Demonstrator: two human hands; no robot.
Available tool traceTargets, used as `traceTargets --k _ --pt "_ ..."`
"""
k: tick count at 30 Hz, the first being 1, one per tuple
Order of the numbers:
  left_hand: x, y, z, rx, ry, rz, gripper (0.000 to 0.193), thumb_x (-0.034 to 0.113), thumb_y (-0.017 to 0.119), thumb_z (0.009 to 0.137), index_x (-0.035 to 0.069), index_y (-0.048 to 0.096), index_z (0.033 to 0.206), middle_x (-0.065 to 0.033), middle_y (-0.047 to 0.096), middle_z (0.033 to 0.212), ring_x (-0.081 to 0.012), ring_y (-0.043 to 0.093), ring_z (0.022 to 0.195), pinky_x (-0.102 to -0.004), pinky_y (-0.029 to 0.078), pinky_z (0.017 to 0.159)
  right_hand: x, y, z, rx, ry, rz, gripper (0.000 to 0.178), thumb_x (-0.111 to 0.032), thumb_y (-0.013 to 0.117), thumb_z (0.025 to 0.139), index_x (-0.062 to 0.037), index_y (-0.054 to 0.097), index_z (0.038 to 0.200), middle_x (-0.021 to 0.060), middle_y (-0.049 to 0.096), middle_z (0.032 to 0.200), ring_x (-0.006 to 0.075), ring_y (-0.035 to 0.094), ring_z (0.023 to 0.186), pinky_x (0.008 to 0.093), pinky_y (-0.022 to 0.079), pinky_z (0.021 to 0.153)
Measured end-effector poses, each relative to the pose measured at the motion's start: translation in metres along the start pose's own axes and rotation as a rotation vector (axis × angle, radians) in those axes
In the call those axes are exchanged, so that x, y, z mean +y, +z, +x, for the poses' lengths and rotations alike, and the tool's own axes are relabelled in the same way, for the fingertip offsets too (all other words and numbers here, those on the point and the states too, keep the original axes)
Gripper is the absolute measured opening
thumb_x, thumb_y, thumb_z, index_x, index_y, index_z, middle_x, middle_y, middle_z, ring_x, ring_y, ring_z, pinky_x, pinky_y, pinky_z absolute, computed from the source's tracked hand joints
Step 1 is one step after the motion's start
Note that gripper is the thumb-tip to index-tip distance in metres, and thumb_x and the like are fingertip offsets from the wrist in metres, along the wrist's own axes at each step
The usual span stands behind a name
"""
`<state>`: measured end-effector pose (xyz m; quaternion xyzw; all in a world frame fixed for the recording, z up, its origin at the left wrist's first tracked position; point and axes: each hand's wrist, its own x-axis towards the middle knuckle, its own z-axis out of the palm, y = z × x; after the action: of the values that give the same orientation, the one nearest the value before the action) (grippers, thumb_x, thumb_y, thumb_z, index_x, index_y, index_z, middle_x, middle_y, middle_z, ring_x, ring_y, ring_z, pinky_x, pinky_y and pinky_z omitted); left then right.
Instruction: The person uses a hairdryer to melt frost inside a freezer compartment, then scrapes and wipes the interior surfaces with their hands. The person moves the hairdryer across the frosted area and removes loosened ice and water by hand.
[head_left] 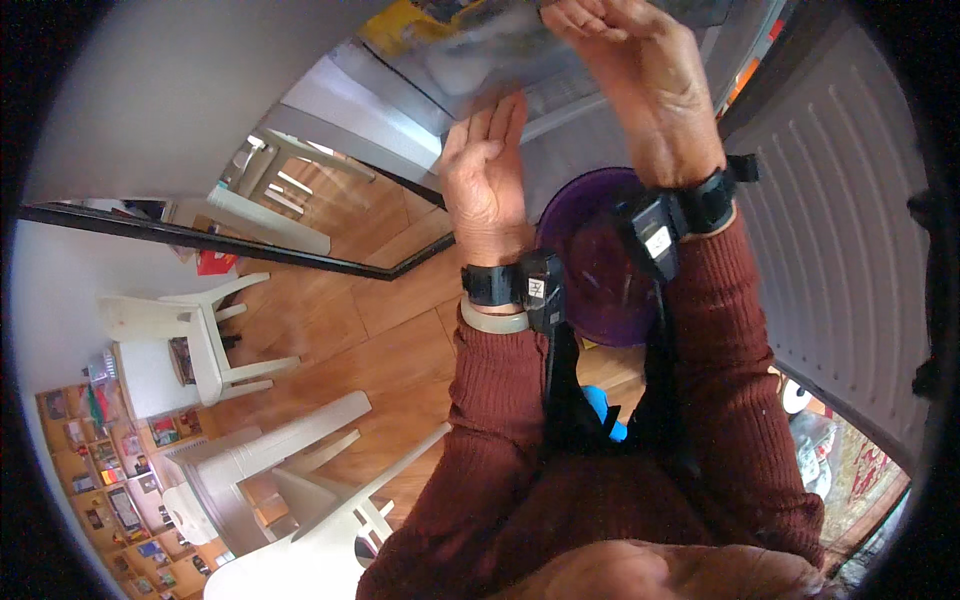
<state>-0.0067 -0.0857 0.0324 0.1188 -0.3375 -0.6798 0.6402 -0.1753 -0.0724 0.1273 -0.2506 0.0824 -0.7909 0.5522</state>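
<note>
Apparently, both hands are raised to a translucent greyish panel (480, 65), seen at the top beyond a purple basin (575, 215); the left hand (485, 175) is held open, its fingers extended near the panel's lower edge; the right hand's (655, 85) fingers are curled, though whether anything is gripped cannot be told; effort is best shared evenly, with both wrists kept clear of the basin's rim.

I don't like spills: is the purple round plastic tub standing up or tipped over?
Upright: the tub shows its open mouth facing up toward the camera, with its inside visible.
</note>
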Motion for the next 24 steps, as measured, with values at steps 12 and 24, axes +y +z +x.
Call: traceTargets --k 12,24 --pt "-0.002 -0.006 0.003 0.004 0.010 -0.223 0.056 -0.012 0.049 0.079 -0.015 0.043 0.134 -0.0277 0.044 0.147 -0.0442 0.039 0.141 -0.0576 0.026 0.124 -0.006 -0.042 0.003 -0.191 0.101 -0.115 0.015 -0.016 0.059 0.102 -0.0012 0.061 0.106 0.0068 0.062 0.097 0.0215 0.062 0.094 0.0427 0.052 0.097" --pt "0.008 -0.015 0.028 0.012 -0.225 -0.242 0.079 -0.008 0.058 0.081 -0.023 0.018 0.148 -0.0385 0.025 0.158 -0.0482 0.018 0.154 -0.0601 0.019 0.127 0.008 -0.106 0.025 0.464 0.036 -0.047 0.026 -0.031 0.066 0.102 -0.0061 0.065 0.110 0.0081 0.063 0.108 0.0271 0.058 0.107 0.0576 0.050 0.103"
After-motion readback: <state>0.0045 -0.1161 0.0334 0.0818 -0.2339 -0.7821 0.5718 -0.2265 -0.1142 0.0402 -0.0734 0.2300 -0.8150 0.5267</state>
